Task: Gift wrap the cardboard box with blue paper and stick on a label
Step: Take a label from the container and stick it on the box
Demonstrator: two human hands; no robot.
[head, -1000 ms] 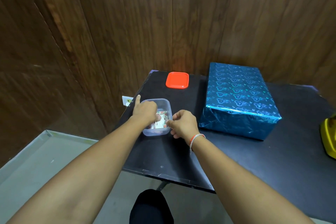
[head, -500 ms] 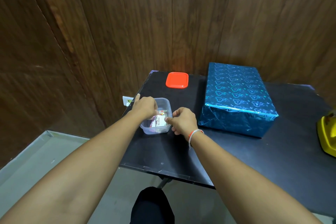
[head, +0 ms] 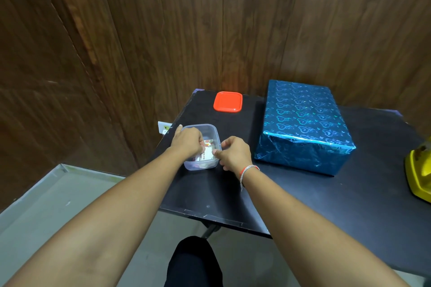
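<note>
The box (head: 305,123), wrapped in shiny blue heart-patterned paper, stands on the black table (head: 303,205) at the back right. A clear plastic tub (head: 211,131) sits near the table's left edge with small printed labels (head: 207,152) inside. My left hand (head: 187,141) reaches into the tub, fingers curled over the labels. My right hand (head: 233,152) pinches the edge of a white label at the tub's right rim. Both hands are well to the left of the wrapped box.
The tub's red lid (head: 228,102) lies at the table's back left by the wooden wall. A yellow object (head: 418,175) sits at the right edge of view. A wall socket (head: 164,127) is left of the table. The table's front edge runs just below my wrists.
The view shifted slightly. Both hands stay at the tub; the label between my fingers has tilted up and moved a little inside the tub.
</note>
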